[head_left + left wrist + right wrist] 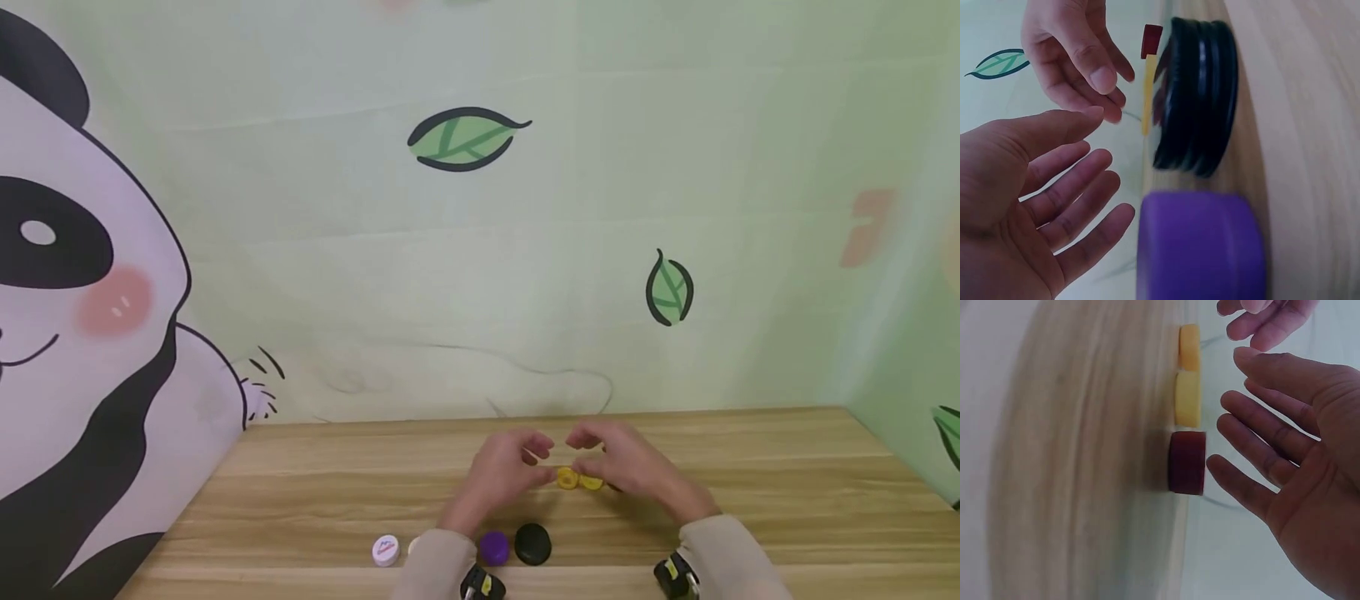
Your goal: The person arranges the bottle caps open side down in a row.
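Observation:
Two small yellow caps sit side by side on the table below my hands; the right one is partly covered by my fingers in the head view. Beside them, on the right, stands a dark red cap, mostly hidden behind my right hand in the head view. My left hand hovers left of the yellow caps, thumb and fingers apart. Facing it, my right hand hangs over the caps with its fingers spread. Both wrist views show nothing in either palm. Whether a fingertip touches a cap, I cannot tell.
Nearer me stand a black ridged lid, a purple cap and a white cap with a printed top. My left sleeve partly covers a pale cap. Behind the wooden table hangs a printed cloth.

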Demonstrator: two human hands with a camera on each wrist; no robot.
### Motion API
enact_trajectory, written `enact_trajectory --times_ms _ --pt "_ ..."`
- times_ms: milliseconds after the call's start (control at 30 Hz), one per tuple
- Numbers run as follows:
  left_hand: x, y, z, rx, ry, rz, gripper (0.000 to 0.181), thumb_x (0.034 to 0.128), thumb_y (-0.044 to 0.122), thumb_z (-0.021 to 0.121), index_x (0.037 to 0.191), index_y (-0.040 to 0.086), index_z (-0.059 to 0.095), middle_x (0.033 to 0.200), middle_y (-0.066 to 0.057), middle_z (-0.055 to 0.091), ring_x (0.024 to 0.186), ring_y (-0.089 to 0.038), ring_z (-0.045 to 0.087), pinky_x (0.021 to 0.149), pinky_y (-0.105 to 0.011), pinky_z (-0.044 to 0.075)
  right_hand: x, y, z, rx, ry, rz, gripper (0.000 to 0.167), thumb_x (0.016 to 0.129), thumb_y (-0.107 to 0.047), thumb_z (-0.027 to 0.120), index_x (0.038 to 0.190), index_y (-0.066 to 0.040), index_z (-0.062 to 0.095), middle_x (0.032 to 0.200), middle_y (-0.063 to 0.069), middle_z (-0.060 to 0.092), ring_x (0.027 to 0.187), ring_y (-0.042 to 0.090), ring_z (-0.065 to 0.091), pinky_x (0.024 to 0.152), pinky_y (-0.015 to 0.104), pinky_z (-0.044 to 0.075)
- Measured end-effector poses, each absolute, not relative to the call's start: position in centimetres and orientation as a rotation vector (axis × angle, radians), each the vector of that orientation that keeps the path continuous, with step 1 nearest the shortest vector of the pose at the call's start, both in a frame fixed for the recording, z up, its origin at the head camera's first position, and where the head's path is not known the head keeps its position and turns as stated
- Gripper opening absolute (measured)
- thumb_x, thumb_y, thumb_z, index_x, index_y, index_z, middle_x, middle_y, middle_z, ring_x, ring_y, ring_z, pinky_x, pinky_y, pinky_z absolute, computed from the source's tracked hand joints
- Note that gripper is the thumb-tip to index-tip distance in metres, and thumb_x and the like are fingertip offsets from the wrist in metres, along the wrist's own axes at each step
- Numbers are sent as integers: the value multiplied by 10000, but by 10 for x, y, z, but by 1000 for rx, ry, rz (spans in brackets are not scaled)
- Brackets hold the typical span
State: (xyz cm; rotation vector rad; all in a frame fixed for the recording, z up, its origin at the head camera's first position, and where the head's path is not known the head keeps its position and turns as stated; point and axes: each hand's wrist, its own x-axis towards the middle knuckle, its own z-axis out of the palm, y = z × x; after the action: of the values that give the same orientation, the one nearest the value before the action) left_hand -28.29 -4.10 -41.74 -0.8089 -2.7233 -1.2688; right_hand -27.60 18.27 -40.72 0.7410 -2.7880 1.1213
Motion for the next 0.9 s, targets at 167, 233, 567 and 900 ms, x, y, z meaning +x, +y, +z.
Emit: enact_trajectory --times_ms 167,233,567,900 --pt "-285 -37 -421 -808 -2728 -1274 323 872 79 863 1166 6 753 1067 -94 768 974 -282 743 813 -344 601 -277 183 -411 735 -2849 1161 272 914 -63 818 1160 -4 716 1179 136 729 1163 380 662 1011 597 518" --pt "-286 -36 -422 -806 -2743 -1272 316 877 78 860 1166 8 756 1073 -87 766 977 -267 742 819 -342 599 -277 183 -413 730 -2872 1169 290 909 -56 820 1172 0 711 1183 131 727 1167 375 660 1016 592 517" --pt "-286 -33 -426 -858 -2770 -1220 282 861 39 843 1131 6 769 1010 -55 775 933 -197 730 832 -310 573 -280 179 -419 772 -2874 1191 309 855 -25 848 1131 -5 710 1090 69 730 1070 292 676 976 542 542" --pt "-283 -45 -429 -871 -2762 -1221 254 860 36 844 1107 41 786 1031 -46 785 931 -191 727 840 -314 568 -283 164 -424 833 -2803 1192 316 841 2 858 1125 -33 725 972 7 728 934 190 678 885 417 562"
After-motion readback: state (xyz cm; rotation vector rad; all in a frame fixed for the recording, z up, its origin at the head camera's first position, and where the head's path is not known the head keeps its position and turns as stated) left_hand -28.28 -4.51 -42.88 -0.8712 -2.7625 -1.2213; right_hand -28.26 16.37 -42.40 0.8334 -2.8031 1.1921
